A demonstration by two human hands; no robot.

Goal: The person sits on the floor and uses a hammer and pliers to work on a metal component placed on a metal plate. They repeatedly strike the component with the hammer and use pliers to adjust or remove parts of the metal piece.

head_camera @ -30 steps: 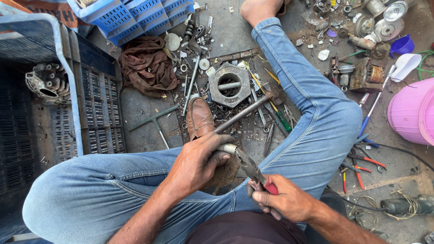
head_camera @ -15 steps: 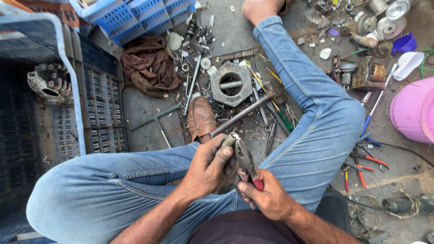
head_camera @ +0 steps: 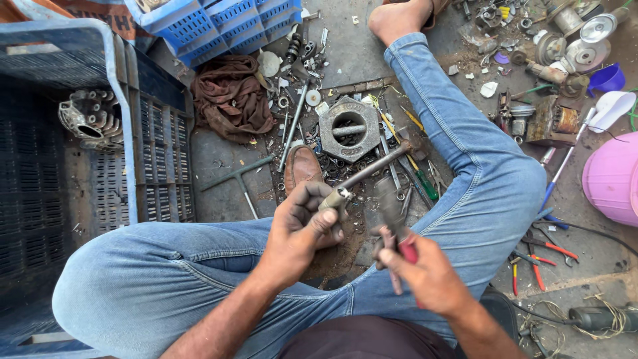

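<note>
**bolt_bin:** Between the knees, head view: left hand [head_camera: 299, 229] has its fingers [head_camera: 318, 225] curled round a small metal part [head_camera: 336, 197], thumb on top. Right hand [head_camera: 425, 276] is clamped on red-handled pliers [head_camera: 393, 226], nose pointing up and sitting just right of the part, not touching it as far as I can see. My read: it's mid-job, part in hand, pliers not biting on it yet.

**rustyjaw:** Agreed, nothing looks finished. A long rod [head_camera: 375, 166] runs up and right from the left fingertips; can't tell if it joins the part or just lies behind it. Pliers' nose is motion-blurred, so open or closed there is anyone's guess. Palm hides most of the part. Only one view, too.
</note>
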